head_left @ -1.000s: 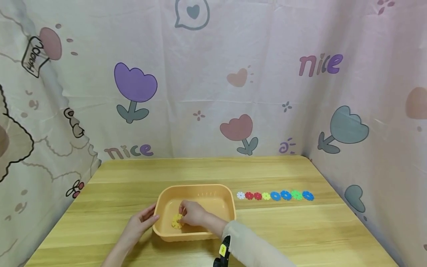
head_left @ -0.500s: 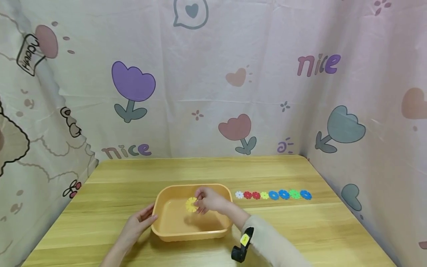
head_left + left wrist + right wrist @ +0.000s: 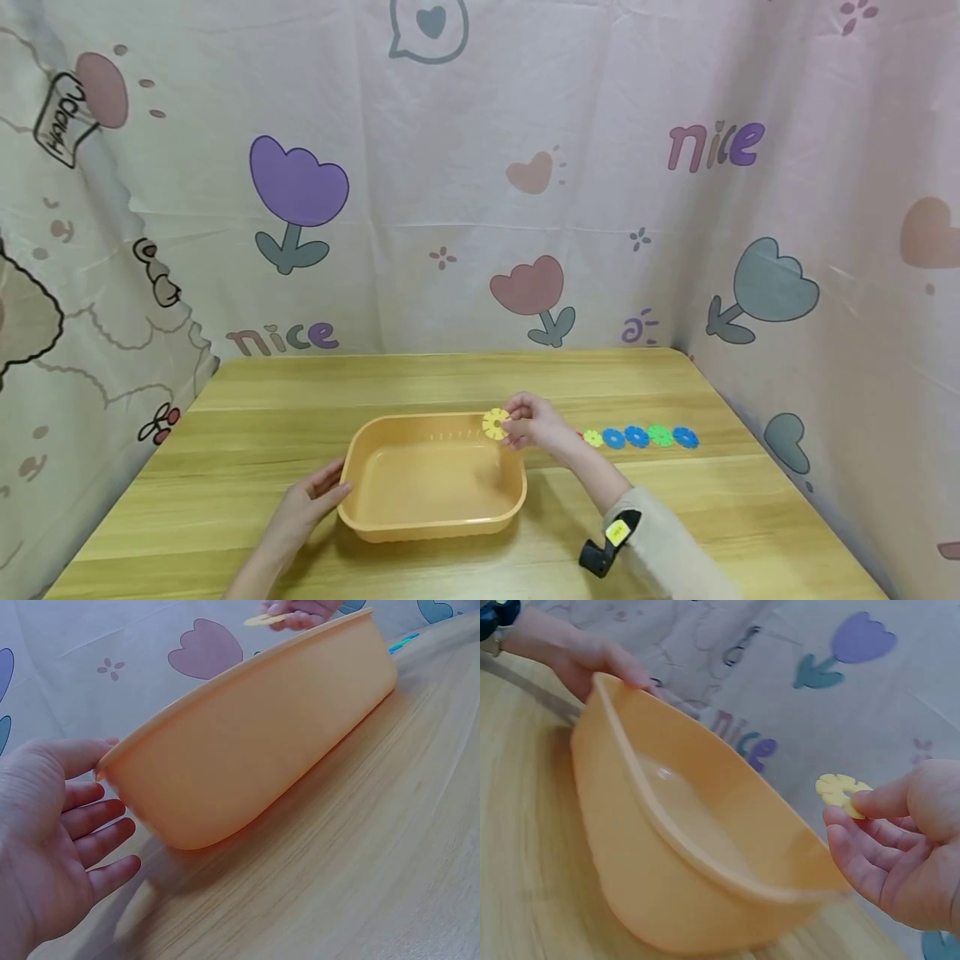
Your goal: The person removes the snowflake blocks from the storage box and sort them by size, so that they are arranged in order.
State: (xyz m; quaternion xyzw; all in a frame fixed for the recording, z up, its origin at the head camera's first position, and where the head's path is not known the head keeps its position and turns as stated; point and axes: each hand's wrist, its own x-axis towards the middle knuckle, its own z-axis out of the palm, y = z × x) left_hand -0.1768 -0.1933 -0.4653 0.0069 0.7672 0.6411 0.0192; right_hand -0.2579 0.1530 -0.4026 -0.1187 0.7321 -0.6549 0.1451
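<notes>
In the head view my right hand [image 3: 542, 427] pinches a yellow notched plastic disc [image 3: 495, 424] between thumb and fingertips, over the back right rim of the orange plastic basin [image 3: 431, 527]. The right wrist view shows this disc [image 3: 834, 789] upright-tilted, its centre hole partly under the thumb. At the basin's left end, my left hand [image 3: 306, 505] holds the rim. The left wrist view has that thumb over the rim, with the other fingers [image 3: 101, 840] loosely spread by the outer wall. No other disc shows on the visible basin floor.
Right of the basin, a row of notched discs lies on the wooden table [image 3: 225, 433]: a yellow disc [image 3: 592, 438], blue ones, a green disc [image 3: 661, 435]. The right hand and forearm hide the row's left end. A patterned curtain [image 3: 420, 183] hangs behind.
My right hand has lifted the yellow disc from the basin floor and carried it right and back to the far rim. The left hand has stayed at the basin's left end.
</notes>
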